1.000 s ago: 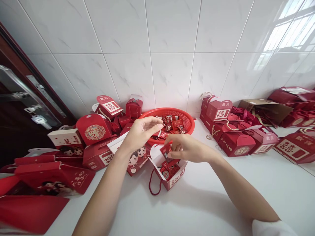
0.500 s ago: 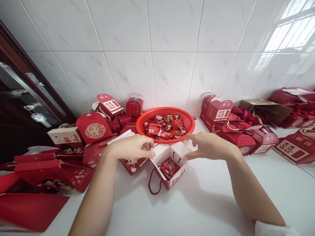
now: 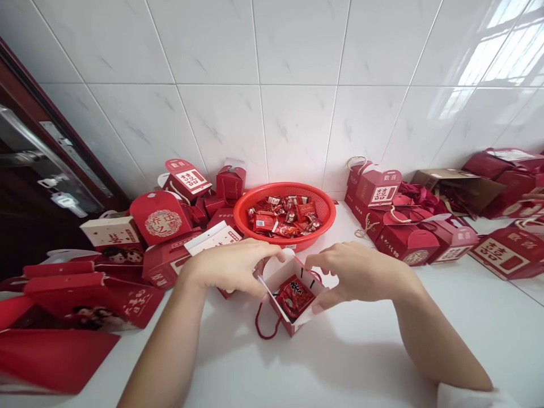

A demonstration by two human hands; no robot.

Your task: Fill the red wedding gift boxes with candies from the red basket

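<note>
An open red gift box [image 3: 285,319] with white inner walls stands on the white table in front of the basket. Red candy packets [image 3: 296,294] lie inside it, and a dark red cord handle [image 3: 266,334] hangs from its left side. My left hand [image 3: 240,266] is at the box's left flap, thumb and fingers curved around its edge. On the other side my right hand [image 3: 340,275] holds the right flap between thumb and fingers. A red plastic basket [image 3: 284,245] of wrapped candies sits just behind both hands.
Several red boxes [image 3: 164,221] are piled on the left, some open. More boxes [image 3: 385,195] stand at the right by a brown carton [image 3: 459,190]. A tiled wall [image 3: 297,130] rises behind the table [image 3: 340,368]. A dark door [image 3: 25,192] is at far left.
Both hands have moved down and inward onto the box flaps, and the right flap now leans over the box's front right edge. The view has shifted slightly.
</note>
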